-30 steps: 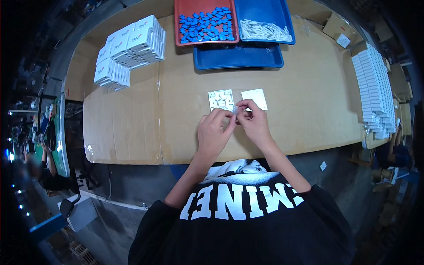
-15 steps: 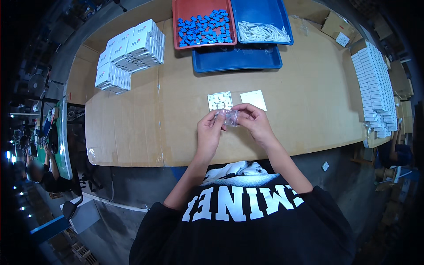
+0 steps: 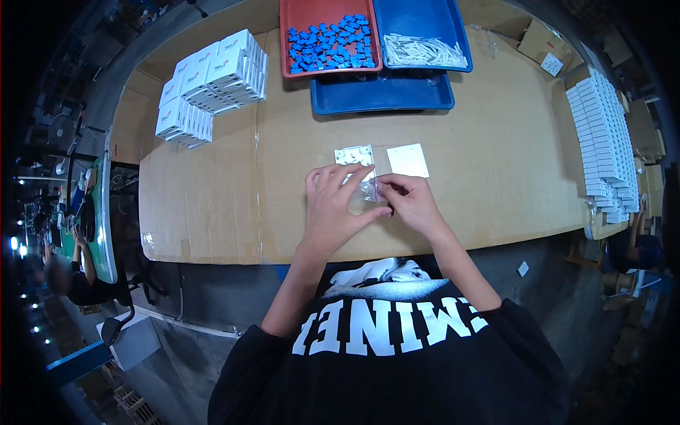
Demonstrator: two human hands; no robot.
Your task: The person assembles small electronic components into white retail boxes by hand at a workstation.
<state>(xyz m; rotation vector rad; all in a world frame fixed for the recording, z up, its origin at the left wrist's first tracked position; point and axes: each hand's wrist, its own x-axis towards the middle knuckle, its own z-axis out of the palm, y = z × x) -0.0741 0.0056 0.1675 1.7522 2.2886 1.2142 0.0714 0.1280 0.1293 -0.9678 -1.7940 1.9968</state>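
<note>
A small clear plastic bag (image 3: 370, 190) is pinched in my right hand (image 3: 411, 201), above the cardboard-covered table. My left hand (image 3: 336, 207) is spread open on the bag's left side, its thumb and fingers apart around it. What the bag contains is too small to make out. Just beyond my hands lies an open white plastic casing (image 3: 352, 154) with fittings inside, partly hidden by my left fingers. A flat white square cover (image 3: 408, 161) lies to its right.
At the back stand a red tray (image 3: 285, 57) of small blue parts, a blue tray (image 3: 464, 42) of white sticks and a lower blue tray (image 3: 382, 104). White boxes (image 3: 212, 71) are stacked at the left, more white pieces (image 3: 602, 142) at the right. Another person (image 3: 79, 273) sits at far left.
My left hand has let go of the bag and opened wide beside it. The right hand keeps its pinch, in nearly the same place.
</note>
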